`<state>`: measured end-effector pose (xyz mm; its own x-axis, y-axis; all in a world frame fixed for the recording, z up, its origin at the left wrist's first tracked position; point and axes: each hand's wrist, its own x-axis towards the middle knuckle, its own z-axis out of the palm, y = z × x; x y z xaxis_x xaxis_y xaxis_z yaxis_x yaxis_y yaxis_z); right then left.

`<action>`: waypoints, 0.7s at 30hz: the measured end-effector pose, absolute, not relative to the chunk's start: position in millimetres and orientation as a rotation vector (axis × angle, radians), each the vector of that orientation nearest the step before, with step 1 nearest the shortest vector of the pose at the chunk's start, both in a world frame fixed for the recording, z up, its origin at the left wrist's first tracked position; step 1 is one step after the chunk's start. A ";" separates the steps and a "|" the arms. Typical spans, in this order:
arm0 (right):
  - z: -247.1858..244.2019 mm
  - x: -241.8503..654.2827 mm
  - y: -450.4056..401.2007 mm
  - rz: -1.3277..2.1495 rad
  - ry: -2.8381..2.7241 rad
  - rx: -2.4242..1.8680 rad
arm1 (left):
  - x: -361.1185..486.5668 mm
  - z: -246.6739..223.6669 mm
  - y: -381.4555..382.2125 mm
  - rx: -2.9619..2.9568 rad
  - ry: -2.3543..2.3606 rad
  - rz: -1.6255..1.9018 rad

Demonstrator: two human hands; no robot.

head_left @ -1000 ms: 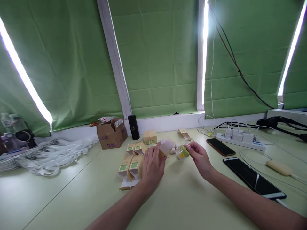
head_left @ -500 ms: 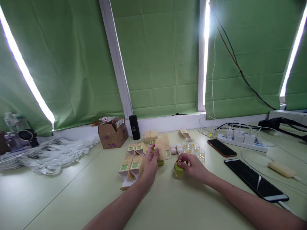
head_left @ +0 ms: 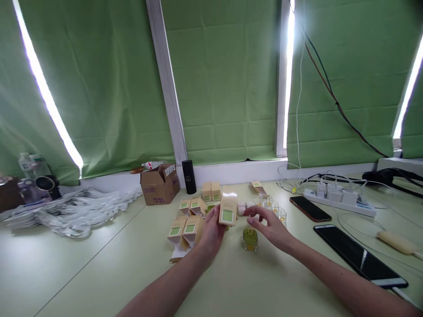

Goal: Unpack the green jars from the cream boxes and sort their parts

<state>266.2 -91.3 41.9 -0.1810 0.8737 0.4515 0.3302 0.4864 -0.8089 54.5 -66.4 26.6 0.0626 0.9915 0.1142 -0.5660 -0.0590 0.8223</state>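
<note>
My left hand point(head_left: 211, 231) is closed around a small tan cardboard box point(head_left: 228, 204) with a green square on its front, held upright and tilted a little. Just right of it, a small squarish glass jar point(head_left: 250, 239) with a green top and a loop stands on the table. Beside that jar, my right hand point(head_left: 269, 226) hovers with fingers apart and nothing in them. Clear glass jars point(head_left: 280, 215) with gold-coloured centres stand behind my right hand. Pale pink pieces point(head_left: 242, 208) lie past the held box, and some green items are partly hidden behind my left hand.
Several similar boxes point(head_left: 190, 233) stand left of my left hand. Farther back are a brown carton point(head_left: 160, 185) and a black cylinder point(head_left: 188, 177). White straps point(head_left: 89, 211) lie far left. Two phones point(head_left: 358, 253), a power strip point(head_left: 340, 200) and cables occupy the right.
The right hand has let go of the green-topped jar, which now stands on the table. In my left hand the box has turned from flattened-looking to upright, front towards me. The view has shifted slightly.
</note>
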 end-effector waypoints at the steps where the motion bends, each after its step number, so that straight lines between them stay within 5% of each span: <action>1: 44.7 264.1 -90.3 0.702 -1.729 -1.028 | 54.8 27.1 -67.1 0.874 0.651 1.432; 11: 70.5 235.2 -78.2 1.234 -1.516 -0.904 | 56.3 37.8 -75.8 1.015 0.723 1.545; 21: 63.3 227.7 -78.6 1.273 -1.436 -0.792 | 55.2 43.6 -83.0 1.171 0.804 1.535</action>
<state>227.7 -78.6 63.3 -0.2683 0.9281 0.2582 -0.1451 0.2261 -0.9632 55.2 -83.0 43.6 -0.0279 0.9590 0.2821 -0.3145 -0.2763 0.9082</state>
